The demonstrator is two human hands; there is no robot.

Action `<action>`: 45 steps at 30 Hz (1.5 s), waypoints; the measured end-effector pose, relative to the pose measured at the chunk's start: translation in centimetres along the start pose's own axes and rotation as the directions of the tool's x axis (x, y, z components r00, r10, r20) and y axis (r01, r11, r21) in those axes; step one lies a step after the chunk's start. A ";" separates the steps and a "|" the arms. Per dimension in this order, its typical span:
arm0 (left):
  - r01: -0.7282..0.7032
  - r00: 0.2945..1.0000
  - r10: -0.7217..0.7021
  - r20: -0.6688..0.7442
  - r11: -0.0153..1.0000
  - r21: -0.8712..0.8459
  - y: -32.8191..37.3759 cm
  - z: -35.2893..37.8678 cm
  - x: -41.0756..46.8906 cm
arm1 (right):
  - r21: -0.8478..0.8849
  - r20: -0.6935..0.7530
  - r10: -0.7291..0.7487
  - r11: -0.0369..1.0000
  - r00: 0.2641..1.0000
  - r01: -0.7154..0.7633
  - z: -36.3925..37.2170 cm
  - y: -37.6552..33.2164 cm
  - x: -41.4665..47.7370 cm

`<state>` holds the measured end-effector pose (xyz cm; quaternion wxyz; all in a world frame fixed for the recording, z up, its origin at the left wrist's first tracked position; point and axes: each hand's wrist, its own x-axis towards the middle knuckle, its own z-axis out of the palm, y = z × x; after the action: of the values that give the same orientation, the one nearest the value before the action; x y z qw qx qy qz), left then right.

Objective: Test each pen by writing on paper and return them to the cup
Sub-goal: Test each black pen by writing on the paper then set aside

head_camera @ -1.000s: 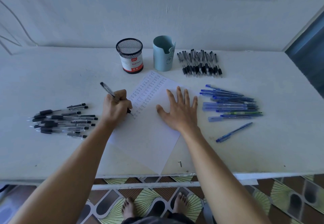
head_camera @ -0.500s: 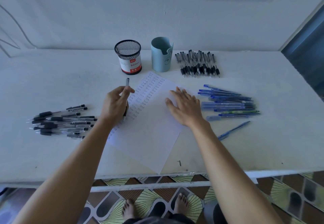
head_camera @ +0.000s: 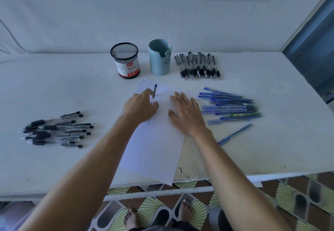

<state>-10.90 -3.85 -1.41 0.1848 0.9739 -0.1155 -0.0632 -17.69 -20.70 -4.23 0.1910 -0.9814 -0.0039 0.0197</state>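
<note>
My left hand (head_camera: 140,106) holds a black pen (head_camera: 154,93) above the white paper (head_camera: 155,149), with the pen's top end pointing away toward the cups. The pen's tip shows below the hand near the paper. My right hand (head_camera: 186,114) lies flat on the paper with its fingers spread. Rows of small written marks fill the paper's far corner. A black mesh cup (head_camera: 125,60) with a red-and-white label and a light blue cup (head_camera: 160,59) stand behind the paper; no pens show above their rims.
A pile of black pens (head_camera: 56,131) lies at the left, another black pile (head_camera: 198,67) at the back right. Blue pens (head_camera: 233,105) lie in a heap right of the paper, with one single blue pen (head_camera: 235,134) nearer. The table's front edge (head_camera: 180,180) runs below the paper.
My left hand stopped writing, lifted the pen off the paper and carried it forward and right. My right hand stayed flat on the paper, shifting slightly right.
</note>
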 end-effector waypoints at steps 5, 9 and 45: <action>0.003 0.999 -0.006 0.047 0.998 0.064 1.6 0.5 1.3 | 0.068 -0.052 0.020 0.998 0.998 -0.016 0.2 0.1 0.3; 0.013 0.997 -0.007 0.072 0.996 -0.091 0.3 0.2 2.1 | 0.140 -0.086 0.070 0.988 0.994 -0.057 0.1 0.1 0.7; -0.039 0.996 0.052 -0.074 0.985 0.167 -3.7 2.2 3.1 | 0.449 -0.482 0.554 0.821 0.678 -0.352 -8.5 7.6 11.8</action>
<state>-7.51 -2.04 -5.11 0.1091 0.9847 -0.1351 -0.0111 -5.53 -30.79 0.35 0.3272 -0.8611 0.3061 -0.2402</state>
